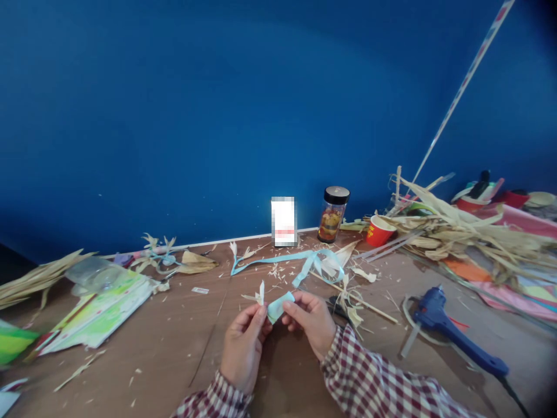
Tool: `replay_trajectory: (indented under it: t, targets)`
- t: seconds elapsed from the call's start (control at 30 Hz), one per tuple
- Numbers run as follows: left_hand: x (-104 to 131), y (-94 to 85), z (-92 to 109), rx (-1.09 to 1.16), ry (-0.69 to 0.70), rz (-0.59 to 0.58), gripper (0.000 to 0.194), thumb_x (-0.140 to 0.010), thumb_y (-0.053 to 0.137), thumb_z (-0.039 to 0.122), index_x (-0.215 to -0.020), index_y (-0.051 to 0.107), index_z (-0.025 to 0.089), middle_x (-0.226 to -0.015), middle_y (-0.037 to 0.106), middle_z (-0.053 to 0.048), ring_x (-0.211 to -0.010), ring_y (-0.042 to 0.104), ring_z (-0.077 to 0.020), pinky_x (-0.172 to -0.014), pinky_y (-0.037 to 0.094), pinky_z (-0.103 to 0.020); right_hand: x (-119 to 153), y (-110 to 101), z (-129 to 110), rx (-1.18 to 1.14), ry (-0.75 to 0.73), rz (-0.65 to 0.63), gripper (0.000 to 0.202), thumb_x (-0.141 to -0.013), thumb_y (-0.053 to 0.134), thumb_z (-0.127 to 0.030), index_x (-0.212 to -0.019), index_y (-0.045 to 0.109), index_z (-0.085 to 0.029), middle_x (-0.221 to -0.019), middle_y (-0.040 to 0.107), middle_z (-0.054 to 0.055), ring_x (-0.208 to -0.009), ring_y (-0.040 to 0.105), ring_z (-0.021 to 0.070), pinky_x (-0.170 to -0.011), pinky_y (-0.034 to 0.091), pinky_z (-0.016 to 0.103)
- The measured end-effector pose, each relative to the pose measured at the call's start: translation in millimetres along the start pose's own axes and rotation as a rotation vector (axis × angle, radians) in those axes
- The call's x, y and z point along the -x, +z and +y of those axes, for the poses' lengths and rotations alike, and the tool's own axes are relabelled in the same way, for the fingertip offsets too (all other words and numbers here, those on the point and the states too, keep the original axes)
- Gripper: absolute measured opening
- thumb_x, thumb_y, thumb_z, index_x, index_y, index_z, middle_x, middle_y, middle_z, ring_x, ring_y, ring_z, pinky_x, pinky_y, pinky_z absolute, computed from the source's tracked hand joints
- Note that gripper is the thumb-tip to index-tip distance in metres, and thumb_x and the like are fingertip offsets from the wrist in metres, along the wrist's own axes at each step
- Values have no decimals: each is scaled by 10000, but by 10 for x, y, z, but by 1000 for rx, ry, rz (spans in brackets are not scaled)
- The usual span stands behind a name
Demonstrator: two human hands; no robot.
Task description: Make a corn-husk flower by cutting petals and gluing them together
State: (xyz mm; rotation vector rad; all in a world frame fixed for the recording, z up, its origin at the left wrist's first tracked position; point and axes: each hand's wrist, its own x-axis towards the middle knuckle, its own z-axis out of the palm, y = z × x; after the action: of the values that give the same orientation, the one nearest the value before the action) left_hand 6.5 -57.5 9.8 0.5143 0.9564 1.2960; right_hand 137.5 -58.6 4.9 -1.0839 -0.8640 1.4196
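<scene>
My left hand pinches a small pale corn-husk flower near its base, its petals pointing up past my fingers. A short, wide light blue-green strip stretches between my two hands, one end against the flower's base. My right hand grips the strip's other end between thumb and fingers. Beyond my hands, a long light blue ribbon lies loosely curled on the table. To the right lie husk flower pieces, a thin stick and a dark-handled tool, partly covered by my right hand.
A blue glue gun lies at right, its cord trailing off. Dried corn husks, a red paper cup and a black-lidded jar stand or lie farther back. At left are a painted sheet and a clear plastic container.
</scene>
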Motion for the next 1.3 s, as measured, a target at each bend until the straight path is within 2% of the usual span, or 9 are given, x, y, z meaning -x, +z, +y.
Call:
replay_trajectory:
  t: [0.13,0.27,0.4,0.47,0.67,0.83,1.0,1.13,1.3]
  targets:
    - [9,-1,-5,-6,7,-15,168,-578,727,225,-705,662,136,-635,626,6,-565,554,-74,-554,471,-184,-5,0,-4,-13,0,22,255,-659,667,-356,-739,612,-121,-541,585,-7,-482,505,76,-438,382,172]
    - [21,11,10,-9,-3,-27,170,-576,727,238,-700,659,143,-635,621,14,-569,553,-73,-557,465,-183,-2,19,-53,-162,-26,55,241,-602,716,-321,-709,590,-145,-606,576,-17,-535,508,79,-489,403,184]
    - [25,25,28,0,-11,-29,173,-565,733,241,-687,658,144,-631,623,11,-551,547,-69,-550,460,-182,-7,9,-102,-266,9,14,248,-661,664,-359,-737,516,-176,-687,573,-10,-602,542,103,-566,440,224]
    - [24,25,35,-6,-20,-26,171,-568,731,241,-688,660,144,-646,632,3,-557,547,-69,-549,455,-179,-20,-17,-100,-205,-19,-4,224,-712,610,-370,-764,492,-187,-656,544,-26,-563,519,91,-541,428,215]
    - [12,-3,29,-55,-41,-57,182,-583,719,250,-721,674,141,-630,619,-1,-538,517,-66,-529,432,-178,-21,-81,-84,283,-173,-82,203,-800,488,-328,-891,575,-169,-630,517,-20,-556,486,93,-494,390,198]
    - [35,-1,31,-134,-3,-102,153,-614,695,257,-680,663,123,-634,608,-8,-534,488,-62,-533,413,-177,1,-46,-77,281,-143,-115,202,-745,574,-298,-878,552,-148,-703,579,4,-588,505,96,-520,396,203]
    - [43,-10,38,-205,36,-107,149,-620,689,261,-632,650,118,-586,585,-2,-517,477,-64,-503,389,-170,-2,-33,-38,338,-167,-72,190,-752,562,-334,-773,541,-146,-589,531,-25,-515,444,81,-478,362,194]
    - [-2,-36,24,-169,40,-44,192,-579,716,265,-709,683,129,-639,625,-15,-546,511,-80,-548,423,-195,11,-44,-47,419,-227,-49,198,-767,539,-344,-782,576,-150,-584,508,-30,-516,423,79,-470,350,190]
    - [-28,-50,11,-150,19,-58,219,-589,709,263,-780,697,156,-732,667,-30,-615,544,-97,-605,440,-210,24,-70,-57,511,-240,-26,198,-776,520,-346,-828,601,-173,-593,536,-25,-515,450,92,-492,367,206]
